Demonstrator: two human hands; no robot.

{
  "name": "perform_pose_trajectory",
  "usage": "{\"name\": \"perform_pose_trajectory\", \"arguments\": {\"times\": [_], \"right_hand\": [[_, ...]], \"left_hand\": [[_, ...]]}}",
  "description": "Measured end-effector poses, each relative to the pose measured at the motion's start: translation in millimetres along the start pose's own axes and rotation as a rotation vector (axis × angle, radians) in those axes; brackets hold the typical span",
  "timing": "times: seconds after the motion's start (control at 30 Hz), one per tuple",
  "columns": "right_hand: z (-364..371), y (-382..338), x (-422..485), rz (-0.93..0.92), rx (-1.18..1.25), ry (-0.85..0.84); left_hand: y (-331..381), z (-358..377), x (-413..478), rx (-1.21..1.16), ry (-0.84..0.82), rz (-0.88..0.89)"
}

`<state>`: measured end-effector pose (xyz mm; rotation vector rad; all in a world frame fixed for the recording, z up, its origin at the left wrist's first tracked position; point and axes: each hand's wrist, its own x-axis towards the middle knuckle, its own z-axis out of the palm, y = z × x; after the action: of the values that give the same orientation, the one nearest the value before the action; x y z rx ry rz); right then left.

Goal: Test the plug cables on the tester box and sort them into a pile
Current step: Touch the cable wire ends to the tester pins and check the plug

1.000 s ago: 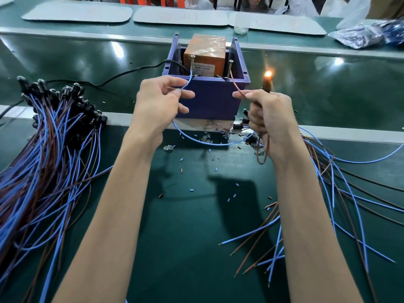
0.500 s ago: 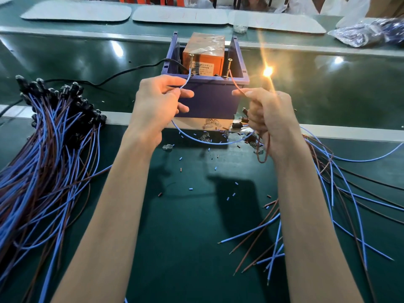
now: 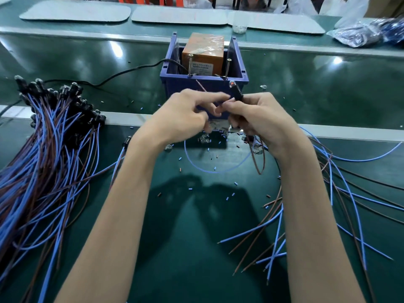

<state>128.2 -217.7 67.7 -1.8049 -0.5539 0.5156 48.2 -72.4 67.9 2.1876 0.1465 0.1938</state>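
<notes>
Along the counter's left edge lies a large pile of plug cables (image 3: 43, 154), judged already sorted. Centre, before the tester box (image 3: 204, 68), left hand (image 3: 183, 119) and right hand (image 3: 260, 119) pinch one plug cable (image 3: 237, 96). Near the right edge, loose cables (image 3: 341, 193) apparently await testing.

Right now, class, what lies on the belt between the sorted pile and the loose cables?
Head view: both forearms, wire-insulation scraps, bare green belt.
</notes>
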Motion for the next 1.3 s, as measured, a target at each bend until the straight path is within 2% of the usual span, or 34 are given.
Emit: {"name": "perform_pose_trajectory", "arguments": {"times": [0.13,0.2,0.27,0.47,0.57,0.67,0.7,0.73,0.83,0.87,0.97,1.0,1.07,1.13,1.2,1.27,1.3], "right_hand": [[0,-3,0,0.009,-0.02,0.053],[-3,-4,4,0.024,-0.014,0.146],[-10,-3,7,0.028,-0.048,0.255],[-37,5,3,-0.047,-0.403,0.489],[-44,1,-4,-0.036,-0.578,0.628],[-43,-8,-14,-0.084,-0.56,0.625],[-41,-9,-15,-0.09,-0.583,0.619],[-40,-9,-16,-0.087,-0.616,0.609],[-36,-5,-13,0.013,-0.682,0.485],[-36,-2,-11,0.073,-0.708,0.412],[-37,3,-9,0.209,-0.806,0.188],[-37,4,-10,0.225,-0.817,0.126],[-37,4,-11,0.233,-0.816,0.036],[-38,4,-10,0.228,-0.807,-0.002],[-39,5,-8,0.215,-0.796,-0.019],[-40,6,-7,0.199,-0.79,-0.049],[-40,7,-7,0.192,-0.791,-0.066]], "left_hand": [[3,2,0,0.157,-0.034,-0.046],[3,-1,0,0.257,-0.044,-0.093],[5,-4,-2,0.312,-0.125,-0.129],[23,11,-15,0.283,-0.589,-0.282],[38,33,-17,0.362,-0.775,-0.258],[54,67,-24,0.282,-1.1,-0.225],[52,80,-26,0.31,-1.153,-0.228],[47,92,-26,0.384,-1.12,-0.238],[26,102,-25,0.58,-0.765,-0.277],[27,96,-25,0.542,-0.764,-0.284],[46,58,-21,0.193,-1.046,-0.24],[48,41,-21,0.131,-1.03,-0.232],[33,12,-17,0.138,-0.834,-0.223],[5,-11,-13,0.341,-0.564,-0.244],[-29,-30,-8,0.532,-0.286,-0.366],[-56,-44,-7,0.562,-0.054,-0.531],[-67,-50,-8,0.57,0.007,-0.587]]}}
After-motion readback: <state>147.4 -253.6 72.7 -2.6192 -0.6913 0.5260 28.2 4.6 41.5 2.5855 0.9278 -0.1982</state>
